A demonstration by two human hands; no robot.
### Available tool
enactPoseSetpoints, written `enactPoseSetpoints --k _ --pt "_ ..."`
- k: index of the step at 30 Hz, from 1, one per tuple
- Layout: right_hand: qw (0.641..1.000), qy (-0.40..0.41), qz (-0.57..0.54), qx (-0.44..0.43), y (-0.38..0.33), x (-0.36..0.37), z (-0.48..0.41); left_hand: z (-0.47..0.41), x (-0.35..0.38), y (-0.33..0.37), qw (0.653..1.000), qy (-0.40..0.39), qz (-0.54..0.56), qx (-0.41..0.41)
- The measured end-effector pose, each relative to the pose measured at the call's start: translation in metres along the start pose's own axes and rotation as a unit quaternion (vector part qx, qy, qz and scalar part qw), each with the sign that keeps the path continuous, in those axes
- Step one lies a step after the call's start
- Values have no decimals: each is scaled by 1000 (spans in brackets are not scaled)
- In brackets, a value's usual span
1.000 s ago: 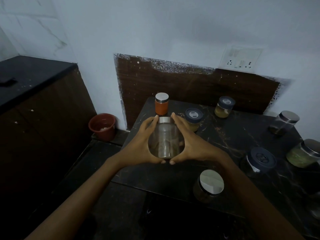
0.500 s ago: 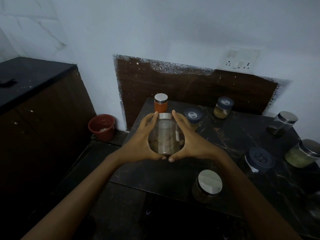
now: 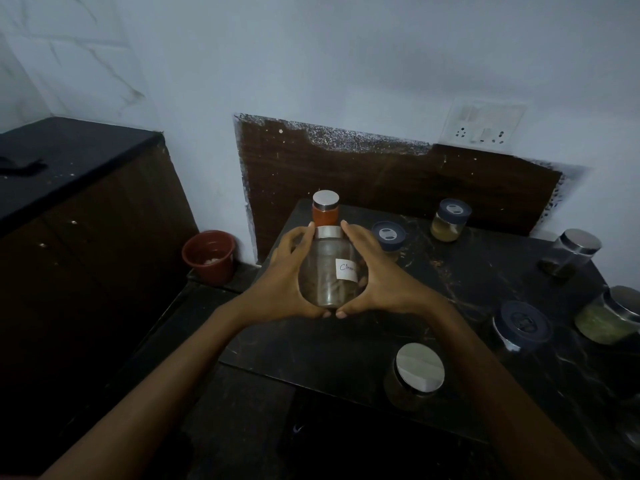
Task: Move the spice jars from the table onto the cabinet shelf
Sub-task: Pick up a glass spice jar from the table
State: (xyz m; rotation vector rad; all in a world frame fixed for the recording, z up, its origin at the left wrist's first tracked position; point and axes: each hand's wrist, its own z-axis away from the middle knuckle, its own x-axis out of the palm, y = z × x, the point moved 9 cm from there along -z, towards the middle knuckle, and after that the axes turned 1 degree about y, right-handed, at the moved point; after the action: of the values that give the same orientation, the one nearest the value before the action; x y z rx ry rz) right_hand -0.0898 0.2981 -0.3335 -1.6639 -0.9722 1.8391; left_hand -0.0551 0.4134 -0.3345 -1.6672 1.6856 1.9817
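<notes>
Above the near-left part of the desk (image 3: 467, 299), both hands hold a clear glass jar (image 3: 325, 271) with a steel lid. The left hand (image 3: 277, 289) and right hand (image 3: 381, 285) curl round opposite sides, fingers reaching up to the lid and thumbs meeting beneath the base. The jar contains pale stick-like pieces in its lower half and carries a white handwritten label (image 3: 347, 269), partly covered by the right fingers. Directly behind it, at the desk's far-left corner, stands an orange jar (image 3: 325, 213) with a steel lid. A blue-lidded jar (image 3: 389, 235) sits just beside the right hand's fingertips, its contents hidden. Farther back, a second blue-lidded jar (image 3: 450, 220) holds yellowish powder. Along the right side stand a steel-lidded jar with dark contents (image 3: 571, 252), a jar of green material (image 3: 609, 318) and a third blue-lidded jar (image 3: 523, 325), whose contents cannot be made out. A dark jar with a steel lid (image 3: 415, 374) stands near the front edge, under the right forearm. A brown wood panel (image 3: 381, 181) backs the desk, with a socket plate (image 3: 483, 126) on the wall above. To the left, well apart across open dark floor, stands the cabinet (image 3: 86, 237) with a black top. A red pot (image 3: 209, 256) sits on the floor between cabinet and desk, against the wall.
</notes>
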Motion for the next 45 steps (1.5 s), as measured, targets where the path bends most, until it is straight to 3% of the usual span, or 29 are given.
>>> enactPoseSetpoints --k 6,15,21,33,45 --pt "994 -60 -85 28 11 -6 5 3 2 -9 998 0 60 -25" --pt "999 -2 -28 -18 8 -21 4 -15 10 13 999 -8 33 -10" --pt "996 -66 -48 -16 18 -40 13 -20 16 23 998 13 66 -13" --pt "997 -10 29 -72 13 -98 22 -61 16 61 998 56 -8 13" --pt "997 61 30 -47 37 -171 -16 -162 3 73 996 26 -34 84"
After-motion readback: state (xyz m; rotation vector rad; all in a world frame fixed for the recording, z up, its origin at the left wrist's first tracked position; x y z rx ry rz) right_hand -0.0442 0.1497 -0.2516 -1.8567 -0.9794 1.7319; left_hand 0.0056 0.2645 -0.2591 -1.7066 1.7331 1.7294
